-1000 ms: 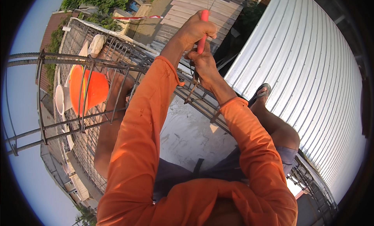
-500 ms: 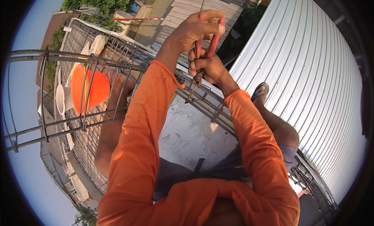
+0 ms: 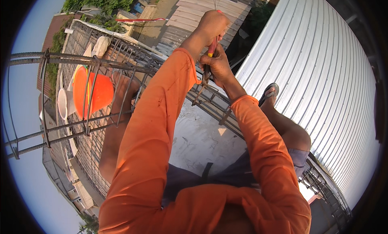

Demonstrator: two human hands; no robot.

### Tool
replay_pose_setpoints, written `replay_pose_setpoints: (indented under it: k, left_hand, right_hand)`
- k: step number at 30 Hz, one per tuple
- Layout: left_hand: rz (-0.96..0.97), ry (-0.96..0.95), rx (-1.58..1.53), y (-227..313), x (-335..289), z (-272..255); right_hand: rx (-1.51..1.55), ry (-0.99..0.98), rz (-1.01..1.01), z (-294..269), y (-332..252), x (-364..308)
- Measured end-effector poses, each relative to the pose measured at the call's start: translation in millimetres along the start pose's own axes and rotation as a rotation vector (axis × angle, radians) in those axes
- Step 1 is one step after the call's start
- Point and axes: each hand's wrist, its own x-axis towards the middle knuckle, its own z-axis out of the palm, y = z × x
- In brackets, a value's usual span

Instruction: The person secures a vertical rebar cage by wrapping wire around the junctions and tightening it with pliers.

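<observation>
Red-handled pincers [image 3: 212, 48] with a yellow band stand jaws-down over a bundle of rusty reinforcing bars [image 3: 214, 100]. My left hand [image 3: 213, 26] is closed around the upper ends of the handles. Thin tie wires [image 3: 216, 3] stick up above that fist. Lower down, my right hand [image 3: 222, 68] grips the pincers near their head, its thumb across them. The jaws lie close against the bars; my right hand partly hides them, and I cannot make out what is between them.
A rebar cage [image 3: 46, 96] juts out at left, in front of an orange bucket [image 3: 99, 92] and a pale bucket [image 3: 64, 102]. Rebar mesh [image 3: 91, 153] spreads beyond. A corrugated metal roof [image 3: 319, 72] slopes at right, my sandalled foot [image 3: 270, 94] on its edge.
The pincers' handles, apart before, are now squeezed together. My left hand has turned and closed over their tops; my right hand has shifted slightly and stays low on the tool.
</observation>
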Motion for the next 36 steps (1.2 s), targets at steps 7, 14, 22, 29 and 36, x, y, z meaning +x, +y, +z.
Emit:
replay_pose_setpoints:
  k: [7, 14, 22, 29, 36]
  left_hand:
    - [-0.397, 0.066, 0.174, -53.8, 52.3, 14.9]
    - [-0.676, 0.036, 0.185, -129.0, 72.4, 2.7]
    - [-0.468, -0.043, 0.691, -71.6, 81.5, 20.0]
    - [-0.034, 0.465, 0.765, -6.8, 8.5, 45.6]
    - [0.254, 0.400, 0.840, 26.3, -62.0, 64.1]
  right_hand:
    - [-0.025, 0.260, 0.348, -14.7, 21.4, 22.8]
    - [0.088, 0.265, 0.695, -28.2, 46.5, 25.7]
    - [0.008, 0.210, 0.614, -42.9, 28.9, 32.9]
    - [0.093, 0.206, 0.004, -2.8, -4.4, 8.6]
    - [0.202, 0.273, -0.199, 4.0, -5.3, -16.9]
